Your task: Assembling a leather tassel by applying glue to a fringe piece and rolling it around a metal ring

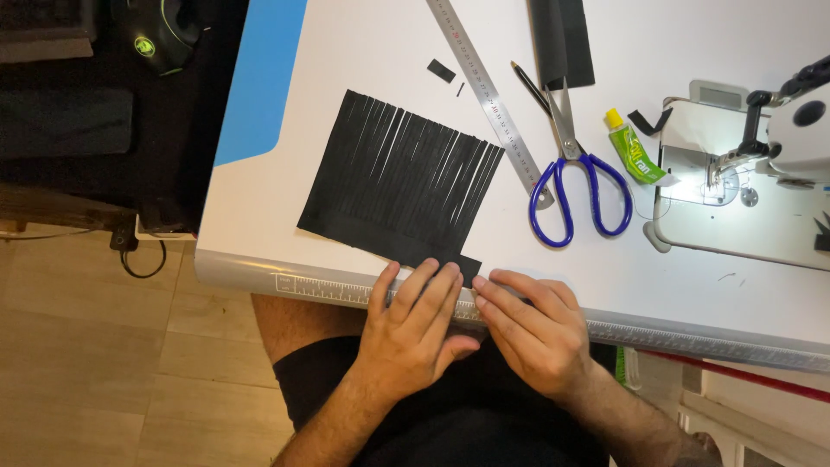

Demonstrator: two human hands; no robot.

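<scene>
So the black fringed sheet [398, 186] is lying flat on the white counter [363, 52], near its front edge. One uncut band runs along the bottom and a whole row of thin strips is slit above it. Its long axis goes along that band, slanting from the left down toward the right, and the strips point away from the person, tilted a bit to the upper right.

Both hands sit at the counter's front edge, right below the sheet's lower right corner. The left hand [413, 333] has its fingers laid out flat and close together, tips just touching or nearly touching the band. The right hand [536, 329] is the same: flat, fingers loosely together, gripping nothing, resting on the edge beside the corner.

What could go wrong, I'd say: those strips look flimsy, so a sideways push from the fingertips could bend or tear one at the root. The corner also sits very near the edge, so a nudge could slide it off.

Further out are a steel ruler [488, 95], blue-handled scissors [575, 173], a green glue tube [635, 151] and a sewing machine [778, 147] on the right.
</scene>
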